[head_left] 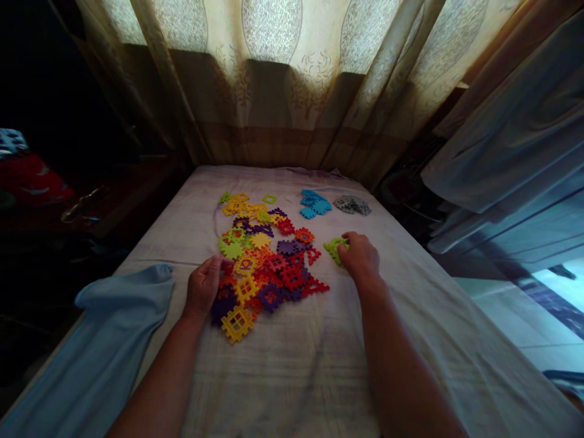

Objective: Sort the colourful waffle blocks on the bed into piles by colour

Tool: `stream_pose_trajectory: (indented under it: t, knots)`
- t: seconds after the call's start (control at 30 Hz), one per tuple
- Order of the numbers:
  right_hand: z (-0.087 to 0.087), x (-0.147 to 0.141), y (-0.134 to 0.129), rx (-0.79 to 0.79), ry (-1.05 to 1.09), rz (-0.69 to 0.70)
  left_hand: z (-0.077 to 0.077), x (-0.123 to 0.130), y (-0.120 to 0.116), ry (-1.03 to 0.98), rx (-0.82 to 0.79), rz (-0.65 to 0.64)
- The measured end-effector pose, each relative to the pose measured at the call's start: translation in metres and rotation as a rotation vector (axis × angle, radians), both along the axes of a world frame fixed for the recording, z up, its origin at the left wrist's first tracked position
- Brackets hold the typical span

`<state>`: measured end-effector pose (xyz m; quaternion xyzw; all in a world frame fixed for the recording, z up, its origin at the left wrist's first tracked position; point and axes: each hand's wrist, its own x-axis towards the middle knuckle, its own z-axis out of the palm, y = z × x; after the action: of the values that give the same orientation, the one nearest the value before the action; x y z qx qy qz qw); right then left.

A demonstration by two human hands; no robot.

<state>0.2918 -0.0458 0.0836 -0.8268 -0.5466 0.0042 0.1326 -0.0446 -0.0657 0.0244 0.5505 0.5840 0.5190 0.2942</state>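
Note:
A mixed pile of flat toothed plastic pieces, with red (291, 275), yellow (237, 323) and purple (271, 297) ones among them, lies on the cloth-covered surface. My left hand (204, 286) is at the pile's left edge, fingers pinched together near a red piece; what they hold, if anything, is hidden. To the right of the pile, my right hand (359, 258) has its fingers on light green pieces (335, 248) lying on the cloth. Blue pieces (314, 203) form a group farther back, beside grey pieces (352, 205).
Light blue fabric (123, 304) lies along the left edge of the pale cloth (283, 389). A patterned curtain (292, 103) hangs behind the far edge. Grey garments (511, 134) hang at the right. A red item (34, 179) stands at the far left.

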Motion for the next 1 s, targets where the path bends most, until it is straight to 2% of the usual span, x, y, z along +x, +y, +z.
stream_pose_trajectory:
  t: [0.1,0.27,0.3,0.37,0.5,0.67,0.73,0.87,1.0]
  knots:
    - [0.002,-0.028,0.002,0.073,0.008,0.176,0.000,0.001,0.000,-0.026,-0.022,-0.003]
    - [-0.003,-0.104,0.023,0.056,-0.010,0.748,-0.002,0.000,0.001,-0.041,-0.009,-0.013]
    - [-0.005,-0.118,0.029,0.045,-0.027,0.844,-0.003,0.000,0.001,-0.041,-0.008,-0.014]
    - [-0.009,-0.140,0.040,0.008,-0.075,0.950,-0.003,0.000,0.001,-0.039,-0.006,-0.016]
    - [-0.012,-0.155,0.050,-0.115,-0.169,0.911,-0.002,0.000,0.000,-0.028,0.014,-0.011]
    - [-0.006,-0.138,0.043,-0.168,-0.211,0.657,-0.005,-0.001,0.001,-0.019,0.025,-0.012]
    - [-0.003,-0.134,0.041,-0.168,-0.227,0.596,-0.006,-0.001,0.001,-0.034,0.016,-0.017]
    - [-0.002,-0.141,0.048,-0.130,-0.216,0.662,-0.007,-0.002,0.002,-0.042,0.004,-0.011]
    - [-0.004,-0.153,0.063,-0.193,-0.201,0.693,-0.006,-0.001,0.002,-0.027,0.009,-0.002]
